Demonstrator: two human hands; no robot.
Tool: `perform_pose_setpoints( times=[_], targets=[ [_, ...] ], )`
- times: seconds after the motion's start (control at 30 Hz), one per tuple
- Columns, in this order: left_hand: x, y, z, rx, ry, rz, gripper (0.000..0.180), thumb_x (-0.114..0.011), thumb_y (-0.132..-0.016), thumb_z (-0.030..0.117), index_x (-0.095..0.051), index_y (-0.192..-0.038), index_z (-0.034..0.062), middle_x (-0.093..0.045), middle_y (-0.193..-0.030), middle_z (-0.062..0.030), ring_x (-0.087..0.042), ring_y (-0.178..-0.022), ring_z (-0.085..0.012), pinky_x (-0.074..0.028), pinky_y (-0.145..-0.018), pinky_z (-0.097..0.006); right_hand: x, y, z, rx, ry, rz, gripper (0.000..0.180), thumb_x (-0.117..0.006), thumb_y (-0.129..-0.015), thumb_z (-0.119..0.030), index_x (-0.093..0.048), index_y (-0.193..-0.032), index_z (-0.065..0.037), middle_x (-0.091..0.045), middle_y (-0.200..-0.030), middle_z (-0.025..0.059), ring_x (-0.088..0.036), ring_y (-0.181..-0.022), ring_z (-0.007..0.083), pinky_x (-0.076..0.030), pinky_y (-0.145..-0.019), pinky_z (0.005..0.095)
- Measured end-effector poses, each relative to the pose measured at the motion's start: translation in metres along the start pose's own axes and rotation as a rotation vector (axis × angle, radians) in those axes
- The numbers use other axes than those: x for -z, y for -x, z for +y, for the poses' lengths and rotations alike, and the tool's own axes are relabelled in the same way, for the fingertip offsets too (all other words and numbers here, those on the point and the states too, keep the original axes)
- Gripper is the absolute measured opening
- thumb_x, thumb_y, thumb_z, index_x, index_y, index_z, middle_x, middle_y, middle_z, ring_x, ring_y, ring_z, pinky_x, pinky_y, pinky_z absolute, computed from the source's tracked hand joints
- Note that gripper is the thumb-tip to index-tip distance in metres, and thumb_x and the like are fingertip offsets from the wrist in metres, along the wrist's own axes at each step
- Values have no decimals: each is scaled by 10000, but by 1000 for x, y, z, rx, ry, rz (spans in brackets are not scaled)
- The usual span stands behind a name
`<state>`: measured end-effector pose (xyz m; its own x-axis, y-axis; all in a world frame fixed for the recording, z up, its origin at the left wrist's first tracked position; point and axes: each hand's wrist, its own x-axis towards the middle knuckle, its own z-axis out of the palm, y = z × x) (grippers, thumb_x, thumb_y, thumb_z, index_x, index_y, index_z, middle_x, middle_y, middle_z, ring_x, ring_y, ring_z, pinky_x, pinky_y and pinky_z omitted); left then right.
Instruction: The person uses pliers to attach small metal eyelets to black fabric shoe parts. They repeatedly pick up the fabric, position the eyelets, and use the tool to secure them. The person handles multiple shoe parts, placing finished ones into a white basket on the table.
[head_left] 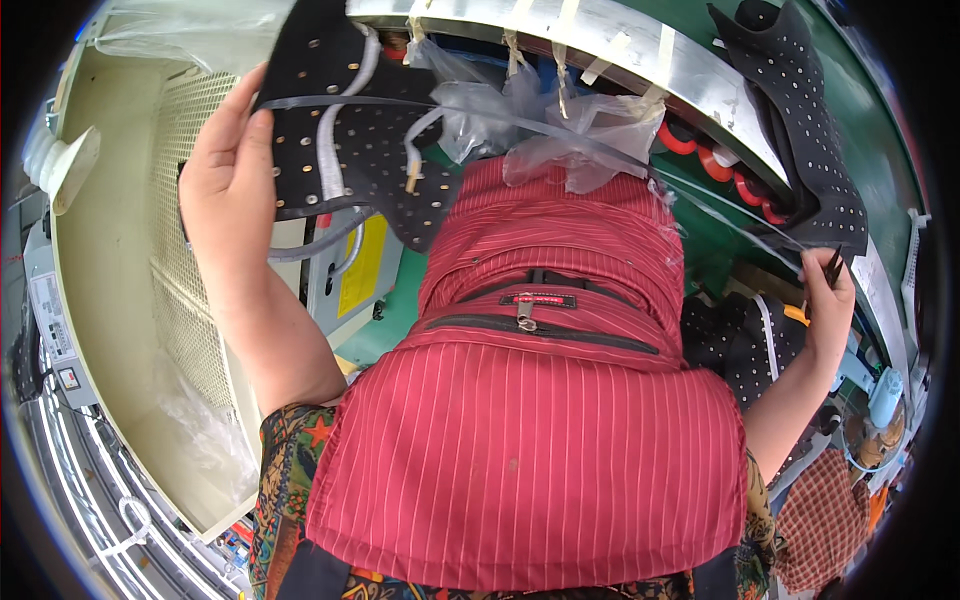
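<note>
A strip (540,125) is held stretched between the left hand (235,165) and the right hand (828,300), across clear bags (615,120).
The strip and black cloth (300,165) are pinched in the left hand; in the right, the strip's far end seems pinched beside a pointed tool (835,266). If pulled too hard, the strip could be lost from either pinch, snagged on the bags or nicked by the tool. Clear film (205,425) is held in the beige tray (110,270); what the bags contain cannot be told.

The tray (115,330) lies left of the panel (375,145).
</note>
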<state>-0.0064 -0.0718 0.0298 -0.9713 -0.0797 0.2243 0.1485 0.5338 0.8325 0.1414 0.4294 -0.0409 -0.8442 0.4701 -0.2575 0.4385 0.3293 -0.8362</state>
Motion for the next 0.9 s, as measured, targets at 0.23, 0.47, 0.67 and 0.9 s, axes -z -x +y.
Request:
perform_pose_setpoints(
  times=[0.23,0.47,0.67,0.9],
  targets=[
    [16,6,10,11,-58,-8,308,-529,-905,32,-597,-1205,58,-658,-999,-33,-588,-856,-64,-457,-749,-197,-6,14,-38,360,562,-239,380,-680,-671,12,-592,-1039,-20,-493,-864,-1,-448,-706,78,-362,-616,207],
    [-5,13,33,-116,-149,-51,292,-551,-870,45,-613,-1155,49,-685,-959,-125,-653,-857,-167,-487,-765,-261,-112,11,-143,842,91,-300,454,-697,-669,17,-589,-1106,-40,-518,-920,24,-438,-723,71,-343,-611,184],
    [-24,13,53,-169,-95,-156,302,-530,-875,24,-587,-1172,13,-670,-993,-124,-639,-886,-171,-486,-771,-258,-213,18,-181,1113,-21,-378,506,-762,-678,-134,-563,-1141,-85,-594,-1036,111,-609,-887,277,-502,-713,353],
    [-30,-3,52,227,304,-563,328,-526,-898,33,-543,-1219,-33,-655,-1036,-82,-622,-889,-95,-498,-773,-217,-215,13,-163,858,-25,-474,396,-675,-719,-43,-561,-1096,-86,-617,-835,79,-615,-718,253,-491,-621,330]
  ],
)
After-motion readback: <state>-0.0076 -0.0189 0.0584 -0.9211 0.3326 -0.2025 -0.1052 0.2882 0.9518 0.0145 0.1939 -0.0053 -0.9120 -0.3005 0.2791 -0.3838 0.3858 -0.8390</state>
